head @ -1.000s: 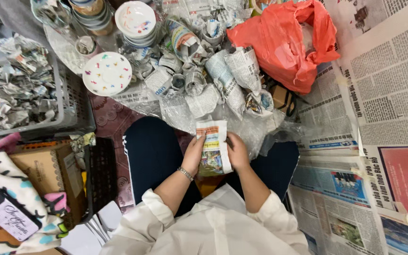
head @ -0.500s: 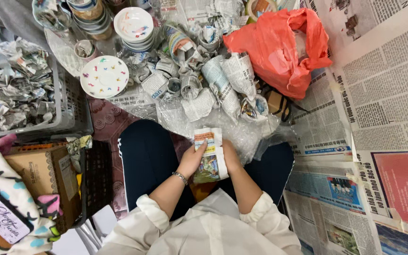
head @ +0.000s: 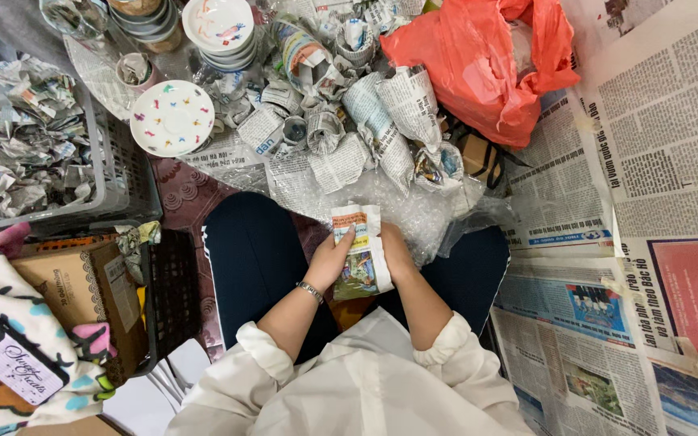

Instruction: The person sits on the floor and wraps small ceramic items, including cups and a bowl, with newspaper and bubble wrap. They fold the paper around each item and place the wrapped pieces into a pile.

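Both my hands hold a small bundle wrapped in colourful newspaper (head: pixel 359 250) over my lap. My left hand (head: pixel 330 258) grips its left side, thumb on top, with a bracelet on the wrist. My right hand (head: pixel 395 252) clasps the right side from behind. What is inside the paper is hidden. Just beyond the bundle lies a sheet of bubble wrap (head: pixel 414 206) and several more newspaper-wrapped pieces (head: pixel 381 121).
A white saucer with coloured specks (head: pixel 173 117) and a stack of plates (head: pixel 218 28) lie at the top left. A grey basket of crumpled newspaper (head: pixel 115 173) is at left, an orange plastic bag (head: pixel 478 64) at top right, and newspaper sheets (head: pixel 656 161) cover the floor right.
My hands have shifted slightly on the wrapped bundle, which stays over my lap. The view has moved a little.
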